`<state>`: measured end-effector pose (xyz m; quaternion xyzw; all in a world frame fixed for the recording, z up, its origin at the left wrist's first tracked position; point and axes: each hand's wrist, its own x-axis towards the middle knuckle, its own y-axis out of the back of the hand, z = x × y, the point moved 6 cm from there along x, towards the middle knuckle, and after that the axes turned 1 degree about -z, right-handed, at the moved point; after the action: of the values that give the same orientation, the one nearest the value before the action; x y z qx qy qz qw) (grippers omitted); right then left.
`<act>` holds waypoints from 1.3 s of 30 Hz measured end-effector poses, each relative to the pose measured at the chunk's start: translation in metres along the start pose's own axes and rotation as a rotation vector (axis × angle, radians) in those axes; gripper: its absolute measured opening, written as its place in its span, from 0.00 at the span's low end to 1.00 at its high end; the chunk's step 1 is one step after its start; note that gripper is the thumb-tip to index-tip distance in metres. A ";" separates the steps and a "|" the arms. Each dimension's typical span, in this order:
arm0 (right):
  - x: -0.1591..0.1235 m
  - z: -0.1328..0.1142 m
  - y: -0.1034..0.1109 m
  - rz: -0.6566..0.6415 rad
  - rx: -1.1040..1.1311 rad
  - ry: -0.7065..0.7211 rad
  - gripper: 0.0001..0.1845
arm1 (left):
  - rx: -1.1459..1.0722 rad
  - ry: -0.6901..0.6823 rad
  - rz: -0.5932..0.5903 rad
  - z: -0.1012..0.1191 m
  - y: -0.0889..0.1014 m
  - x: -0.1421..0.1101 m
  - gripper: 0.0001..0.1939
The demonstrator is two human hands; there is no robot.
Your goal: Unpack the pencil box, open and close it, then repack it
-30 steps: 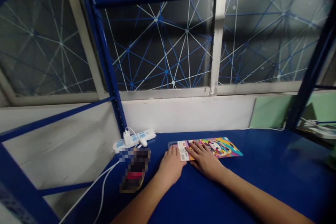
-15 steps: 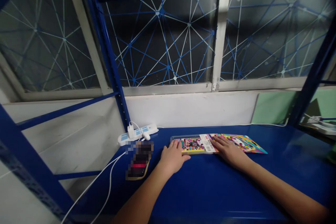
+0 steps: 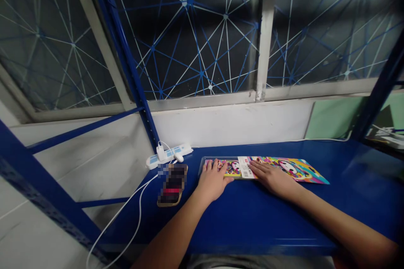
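A long, flat cartoon-printed box package (image 3: 234, 167) lies on the blue desk. Its left end has a clear plastic edge, and a white label (image 3: 245, 167) crosses its middle. On the right a colourful printed card (image 3: 288, 166) sticks out, tapering toward its tip. My left hand (image 3: 214, 178) rests open on the left part of the package, its fingers spread. Stretched flat, my right hand (image 3: 273, 178) lies across the printed part right of the label, its fingertips by the label's edge. Both palms hide parts of the package.
Left of my left hand lies a phone (image 3: 173, 187) with a blurred screen. Behind it is a white power strip (image 3: 186, 149) with a plugged-in charger (image 3: 160, 152). White cables (image 3: 139, 214) run down the left side. Blue metal posts (image 3: 139, 80) frame the desk (image 3: 252, 222).
The view has shifted and tilted slightly downward. My left hand sits further right along the package, baring more of its left end. My right fingertips have come closer to the label.
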<state>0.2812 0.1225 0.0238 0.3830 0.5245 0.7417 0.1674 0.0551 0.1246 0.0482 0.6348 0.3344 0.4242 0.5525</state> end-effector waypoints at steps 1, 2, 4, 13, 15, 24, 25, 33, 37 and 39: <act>-0.003 0.003 0.001 0.002 -0.009 -0.013 0.24 | -0.003 0.004 0.006 -0.001 0.001 0.000 0.35; -0.006 0.007 0.002 0.004 -0.019 -0.029 0.23 | -0.007 0.009 0.012 -0.002 0.003 0.000 0.35; -0.016 0.017 0.005 0.000 -0.038 -0.057 0.23 | -0.019 0.013 0.023 -0.003 0.006 -0.001 0.35; -0.064 0.059 0.022 -0.062 -0.079 -0.110 0.30 | -0.084 -0.035 0.025 -0.010 0.017 -0.002 0.27; -0.075 0.071 0.030 -0.052 -0.088 -0.129 0.31 | -0.091 -0.030 0.018 -0.014 0.019 -0.002 0.26; -0.095 0.010 0.068 0.041 -0.091 -0.086 0.33 | -0.142 -0.012 -0.003 -0.023 0.019 0.005 0.20; -0.090 -0.018 0.066 0.039 -0.073 -0.044 0.34 | -0.146 -0.009 -0.003 -0.024 0.019 0.006 0.19; -0.011 -0.170 0.030 -0.137 0.135 0.152 0.31 | -0.166 -0.030 0.054 -0.038 0.029 0.009 0.18; 0.031 -0.158 0.026 -0.322 0.426 0.186 0.41 | -0.187 -0.048 0.079 -0.039 0.029 0.008 0.17; 0.042 -0.147 0.027 -0.363 0.489 0.201 0.42 | -0.202 -0.056 0.087 -0.039 0.027 0.008 0.17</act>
<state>0.1486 0.0440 0.0416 0.2370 0.7607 0.5860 0.1473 0.0214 0.1436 0.0775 0.6014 0.2465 0.4617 0.6037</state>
